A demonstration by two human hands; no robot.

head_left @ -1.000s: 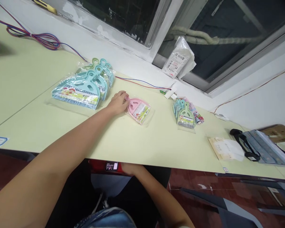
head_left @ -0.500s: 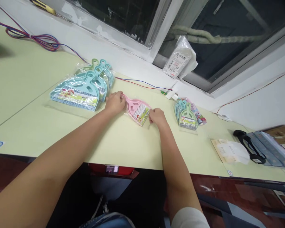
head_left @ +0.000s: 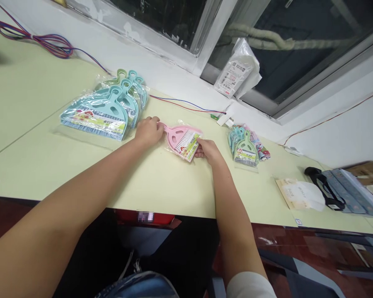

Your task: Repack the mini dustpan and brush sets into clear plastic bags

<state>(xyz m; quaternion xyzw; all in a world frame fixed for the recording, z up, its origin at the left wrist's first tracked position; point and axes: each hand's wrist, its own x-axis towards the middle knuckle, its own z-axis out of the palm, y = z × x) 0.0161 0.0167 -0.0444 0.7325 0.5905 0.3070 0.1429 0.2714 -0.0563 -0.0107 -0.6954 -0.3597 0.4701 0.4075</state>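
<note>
A pink dustpan-and-brush set in clear plastic lies on the pale green table in front of me. Its handle end is between the fingers of my left hand. My right hand grips the lower right edge of the wrapped set, thumb on top and fingers curled beside it. Several larger wrapped blue sets lie overlapping left of my left hand, with a green one behind. Right of my right hand is a pile of smaller sets, a green one on top.
Coiled red and blue cable lies at the back left. A plastic-wrapped packet leans at the window. At the right are a paper packet, a black strap-like object and blue patterned boxes.
The pink set has turned slightly, its brush end shifting up and to the right with my right hand. The head view has shifted a little.
</note>
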